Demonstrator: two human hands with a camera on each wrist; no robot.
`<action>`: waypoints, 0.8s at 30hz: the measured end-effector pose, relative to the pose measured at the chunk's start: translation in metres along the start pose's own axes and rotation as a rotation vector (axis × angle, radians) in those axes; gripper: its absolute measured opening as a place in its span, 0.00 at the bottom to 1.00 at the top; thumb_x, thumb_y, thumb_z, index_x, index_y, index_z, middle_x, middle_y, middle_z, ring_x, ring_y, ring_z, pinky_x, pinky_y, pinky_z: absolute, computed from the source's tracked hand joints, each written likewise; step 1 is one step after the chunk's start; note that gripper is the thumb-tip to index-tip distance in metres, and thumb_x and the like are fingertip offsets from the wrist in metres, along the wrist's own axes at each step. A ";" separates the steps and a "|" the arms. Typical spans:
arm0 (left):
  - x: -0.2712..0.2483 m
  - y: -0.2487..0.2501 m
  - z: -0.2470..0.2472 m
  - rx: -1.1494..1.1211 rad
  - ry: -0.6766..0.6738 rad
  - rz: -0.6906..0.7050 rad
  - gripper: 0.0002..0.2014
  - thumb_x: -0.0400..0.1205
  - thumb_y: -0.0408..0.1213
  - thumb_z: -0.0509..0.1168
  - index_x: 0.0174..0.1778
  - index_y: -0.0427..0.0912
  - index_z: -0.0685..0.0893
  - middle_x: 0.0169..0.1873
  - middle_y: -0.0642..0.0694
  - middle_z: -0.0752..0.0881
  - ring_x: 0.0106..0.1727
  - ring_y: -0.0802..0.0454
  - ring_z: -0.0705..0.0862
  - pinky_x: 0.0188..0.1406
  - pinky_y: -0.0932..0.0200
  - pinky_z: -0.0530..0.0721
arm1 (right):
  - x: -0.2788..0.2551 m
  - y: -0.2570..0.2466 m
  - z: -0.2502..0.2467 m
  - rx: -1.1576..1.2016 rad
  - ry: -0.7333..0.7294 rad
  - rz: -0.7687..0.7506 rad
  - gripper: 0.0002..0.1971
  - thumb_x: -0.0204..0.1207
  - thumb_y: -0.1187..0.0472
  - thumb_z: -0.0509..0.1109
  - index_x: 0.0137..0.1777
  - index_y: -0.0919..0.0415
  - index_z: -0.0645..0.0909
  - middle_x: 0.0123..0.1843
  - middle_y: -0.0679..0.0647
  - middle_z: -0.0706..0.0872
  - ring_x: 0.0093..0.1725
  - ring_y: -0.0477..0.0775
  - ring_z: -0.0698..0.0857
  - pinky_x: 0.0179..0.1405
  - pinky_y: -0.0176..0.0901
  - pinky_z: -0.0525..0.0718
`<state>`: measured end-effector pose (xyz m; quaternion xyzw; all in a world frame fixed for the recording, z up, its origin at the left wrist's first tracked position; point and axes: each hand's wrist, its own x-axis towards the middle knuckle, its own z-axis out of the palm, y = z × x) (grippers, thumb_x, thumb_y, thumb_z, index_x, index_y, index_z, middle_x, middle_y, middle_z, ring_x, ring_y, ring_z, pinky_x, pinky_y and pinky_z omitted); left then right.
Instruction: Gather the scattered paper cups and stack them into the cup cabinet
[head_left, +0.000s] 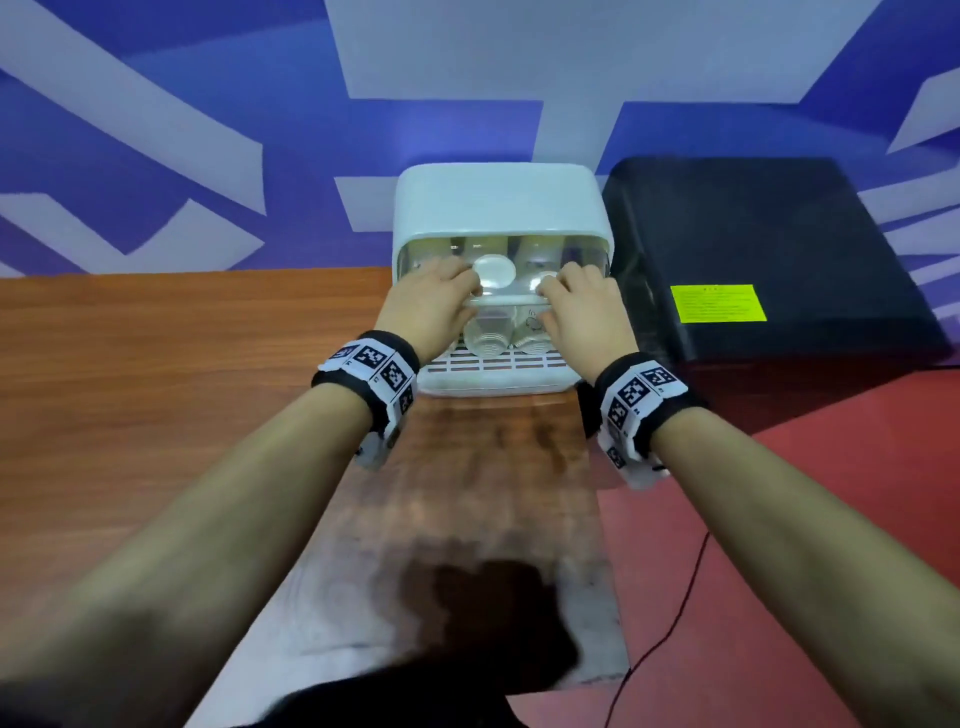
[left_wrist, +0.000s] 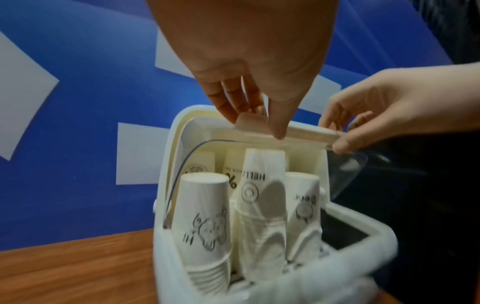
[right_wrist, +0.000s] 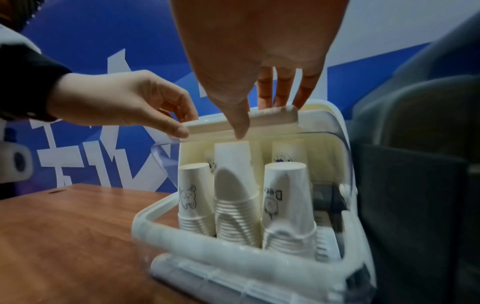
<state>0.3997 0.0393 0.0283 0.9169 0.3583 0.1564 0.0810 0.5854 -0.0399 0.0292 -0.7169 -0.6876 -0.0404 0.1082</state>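
Paper cups (left_wrist: 205, 216) stand upside down in nested stacks inside the cup cabinet (head_left: 498, 202), a white box that sits at the far edge of the desk (head_left: 156, 364), against the blue and white wall (head_left: 208, 104). In the wrist views three stacks fill the front row: one with a bear drawing toward the desk's left, a taller one in the middle (right_wrist: 235, 185), and one with printed letters (right_wrist: 285, 197) on the right. More cups stand behind them, though how many is hard to tell through the blur.

The cabinet's clear curved lid (right_wrist: 335, 144) is part-way open, with a white handle bar (left_wrist: 298, 131) along its front edge. The left hand (head_left: 434, 306) grasps the left end of that bar, thumb below and fingers curled over the top. The right hand (head_left: 582, 309) pinches the bar's right end in the same manner. Both forearms reach over the desk's near edge, and each wrist wears a black band with square printed markers (head_left: 374, 364).

A black box (head_left: 753, 249) with a yellow-green label (head_left: 717, 303) stands just beside the cabinet on its right. Beyond the desk's right edge lies a red floor (head_left: 779, 571) with a thin black cable (head_left: 670, 623) trailing across it.
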 end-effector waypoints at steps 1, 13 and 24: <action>-0.004 0.000 0.003 0.010 0.002 0.029 0.08 0.77 0.34 0.71 0.48 0.36 0.83 0.46 0.39 0.83 0.49 0.38 0.81 0.38 0.55 0.74 | -0.004 0.000 0.003 -0.001 0.012 0.005 0.09 0.68 0.69 0.74 0.48 0.66 0.83 0.44 0.64 0.81 0.43 0.67 0.80 0.41 0.56 0.75; -0.054 0.001 0.062 0.250 -0.127 0.347 0.18 0.63 0.23 0.74 0.48 0.35 0.85 0.39 0.39 0.83 0.37 0.42 0.81 0.29 0.56 0.73 | -0.069 -0.005 0.059 0.165 -0.112 0.064 0.19 0.62 0.80 0.70 0.54 0.68 0.85 0.48 0.63 0.83 0.49 0.68 0.83 0.46 0.57 0.81; -0.065 0.007 0.045 0.106 -0.291 0.157 0.24 0.76 0.30 0.66 0.69 0.37 0.77 0.59 0.38 0.79 0.57 0.37 0.79 0.51 0.45 0.80 | -0.056 -0.021 0.029 0.103 -0.422 0.170 0.23 0.78 0.69 0.59 0.73 0.60 0.73 0.67 0.59 0.75 0.68 0.61 0.72 0.62 0.53 0.75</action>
